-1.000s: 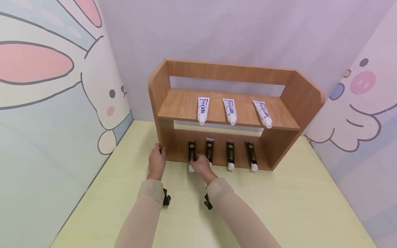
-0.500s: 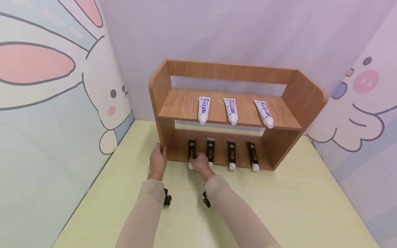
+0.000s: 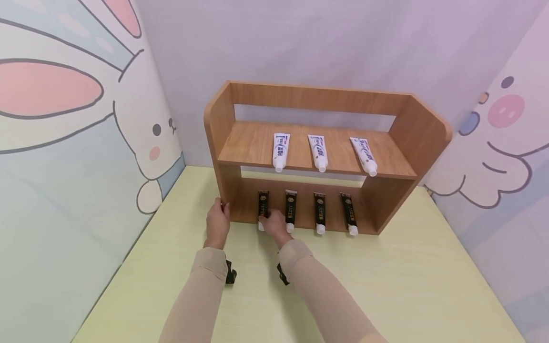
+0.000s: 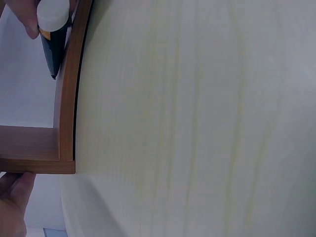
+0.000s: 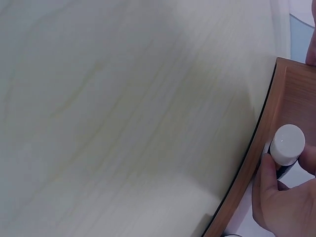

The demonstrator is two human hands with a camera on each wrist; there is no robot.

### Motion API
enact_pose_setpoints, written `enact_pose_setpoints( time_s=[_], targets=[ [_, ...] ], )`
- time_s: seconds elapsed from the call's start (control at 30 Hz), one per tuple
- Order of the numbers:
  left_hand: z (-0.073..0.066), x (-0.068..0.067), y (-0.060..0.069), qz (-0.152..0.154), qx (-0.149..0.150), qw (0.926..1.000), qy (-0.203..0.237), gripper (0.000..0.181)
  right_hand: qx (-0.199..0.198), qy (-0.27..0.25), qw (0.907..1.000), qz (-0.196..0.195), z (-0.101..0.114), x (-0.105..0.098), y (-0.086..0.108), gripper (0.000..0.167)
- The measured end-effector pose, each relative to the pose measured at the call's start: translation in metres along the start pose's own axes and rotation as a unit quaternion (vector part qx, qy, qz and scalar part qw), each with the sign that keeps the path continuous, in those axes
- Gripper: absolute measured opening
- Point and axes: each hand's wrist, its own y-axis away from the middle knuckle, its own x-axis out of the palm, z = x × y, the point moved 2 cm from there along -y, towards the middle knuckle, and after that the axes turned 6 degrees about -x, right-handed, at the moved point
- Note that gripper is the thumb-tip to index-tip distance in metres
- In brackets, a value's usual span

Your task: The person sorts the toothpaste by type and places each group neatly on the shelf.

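Note:
My right hand (image 3: pixel 274 224) pinches the capped end of a black squeeze tube (image 3: pixel 263 202), the leftmost one on the lower board of a wooden shelf (image 3: pixel 317 171). In the right wrist view, thumb and fingers sit on either side of its white cap (image 5: pixel 288 144). The tube lies flat, cap toward me, slightly past the front edge. My left hand (image 3: pixel 218 223) touches the outer face of the shelf's left side panel, low down; in the left wrist view its fingertips (image 4: pixel 23 185) meet that panel from outside. Part of this hand is out of view there.
Several other black tubes, such as this one (image 3: pixel 320 212), lie in a row to the right on the lower board. Upstairs lie three white tubes (image 3: pixel 318 152), caps overhanging the edge. The shelf stands on a pale yellow table (image 3: pixel 407 286) between cartoon-printed walls (image 3: pixel 128 119).
My right hand has shifted slightly left and away from me, and the leftmost black tube has slid with it, deeper onto the lower board. My left hand stays at the side panel.

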Motion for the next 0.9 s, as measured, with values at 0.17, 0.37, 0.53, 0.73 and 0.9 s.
enact_pose_setpoints(
  time_s=[0.17, 0.37, 0.53, 0.73, 0.9],
  targets=[
    [0.0, 0.001, 0.0, -0.005, 0.004, 1.0, -0.002, 0.019, -0.007, 0.006, 0.9999, -0.011, -0.004, 0.005, 0.001, 0.035],
    [-0.001, 0.0, 0.0, 0.0, 0.003, 1.0, 0.002, 0.02, 0.0, -0.004, 0.9998, -0.021, -0.007, 0.008, 0.003, 0.041],
    [0.002, -0.004, -0.001, -0.013, 0.01, 0.9999, 0.004, 0.016, -0.01, -0.028, 0.9991, -0.03, -0.005, 0.012, 0.007, 0.039],
    [0.003, -0.012, 0.001, -0.014, -0.011, 0.9994, 0.031, 0.018, -0.016, -0.047, 0.9985, -0.023, -0.002, 0.014, 0.011, 0.033],
    [0.001, -0.018, 0.009, 0.004, -0.049, 0.9974, 0.052, 0.027, -0.019, -0.053, 0.9984, -0.012, 0.0, 0.012, 0.014, 0.037]
  ],
)
